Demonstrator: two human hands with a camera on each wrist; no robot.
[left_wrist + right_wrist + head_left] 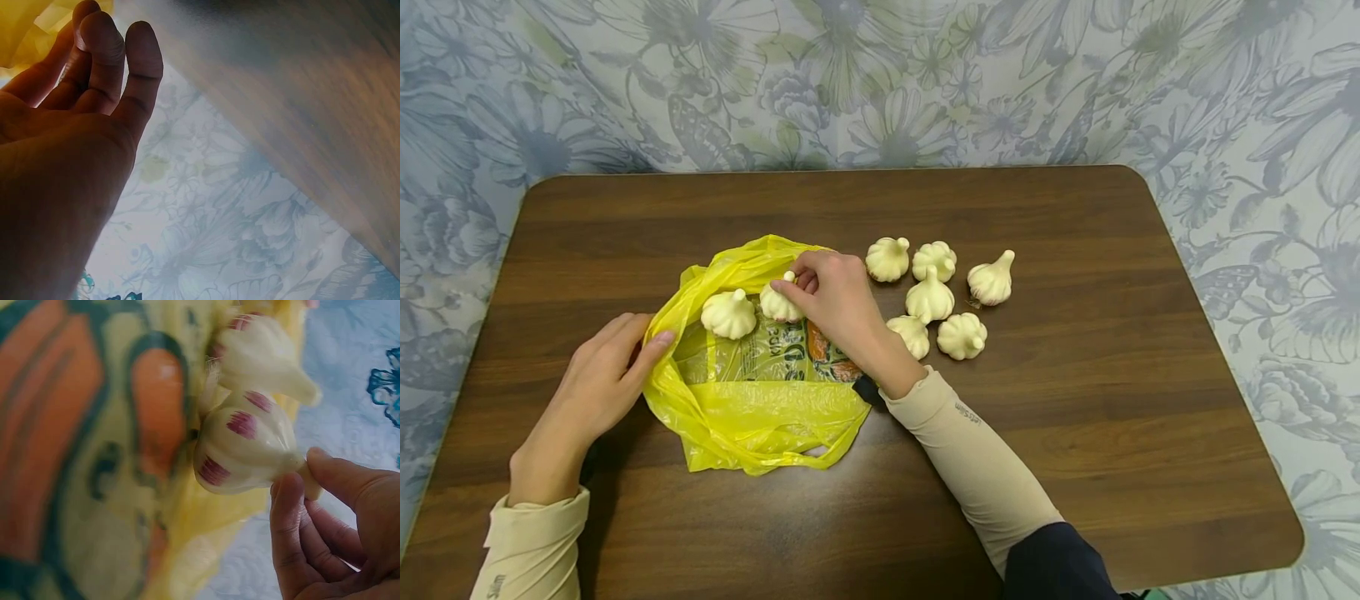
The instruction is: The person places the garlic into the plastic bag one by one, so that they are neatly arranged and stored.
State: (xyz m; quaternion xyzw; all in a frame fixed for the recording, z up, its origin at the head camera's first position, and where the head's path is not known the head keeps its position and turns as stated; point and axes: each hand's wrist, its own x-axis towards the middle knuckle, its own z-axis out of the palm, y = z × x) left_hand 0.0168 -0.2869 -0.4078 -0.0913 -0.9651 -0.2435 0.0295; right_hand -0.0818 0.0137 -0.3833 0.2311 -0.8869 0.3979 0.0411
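A yellow plastic bag lies spread on the table with its mouth held wide. My left hand grips its left rim, the thumb inside and the other fingers behind the plastic. My right hand pinches a garlic bulb by its stem, over the bag's opening. In the right wrist view, this garlic bulb has purple streaks, and the thumb and fingertips close round its neck. Another garlic bulb sits in the bag just left of it. In the left wrist view, my left hand's fingers are bent near yellow plastic.
Several garlic bulbs lie grouped to the right of the bag, one garlic bulb slightly apart. Dark print and an orange picture show within the bag. The brown wooden table has rounded corners; floral-patterned covering surrounds it.
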